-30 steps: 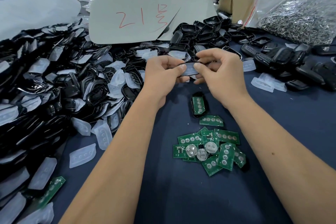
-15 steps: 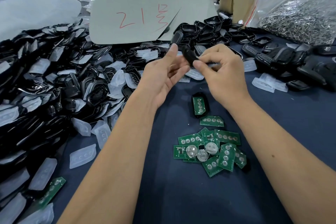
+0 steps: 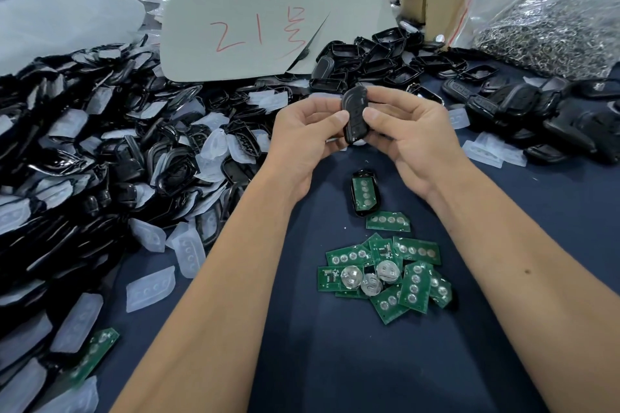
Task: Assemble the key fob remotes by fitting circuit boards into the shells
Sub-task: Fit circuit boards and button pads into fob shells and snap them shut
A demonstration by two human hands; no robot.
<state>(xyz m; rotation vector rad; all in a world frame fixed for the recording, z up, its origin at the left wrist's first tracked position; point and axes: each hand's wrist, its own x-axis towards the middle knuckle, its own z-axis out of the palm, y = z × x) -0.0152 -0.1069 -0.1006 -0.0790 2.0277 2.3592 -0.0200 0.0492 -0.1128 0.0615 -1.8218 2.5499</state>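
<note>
Shell [image 3: 355,116], black and upright, held at frame centre above the dark blue table [image 3: 302,362], raised off it probably for inspection or for pressing its halves together. Pinched along its left edge by left hand [image 3: 303,134], thumb on the front, fingers curled behind. Gripped on its right edge by right hand [image 3: 414,134]. Below, lying loaded: another shell with board [image 3: 364,193]; lower still, loose circuit boards [image 3: 385,275], heaped within easy reach.

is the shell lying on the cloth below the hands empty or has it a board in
It has one in: a green circuit board sits inside the black shell.
</note>
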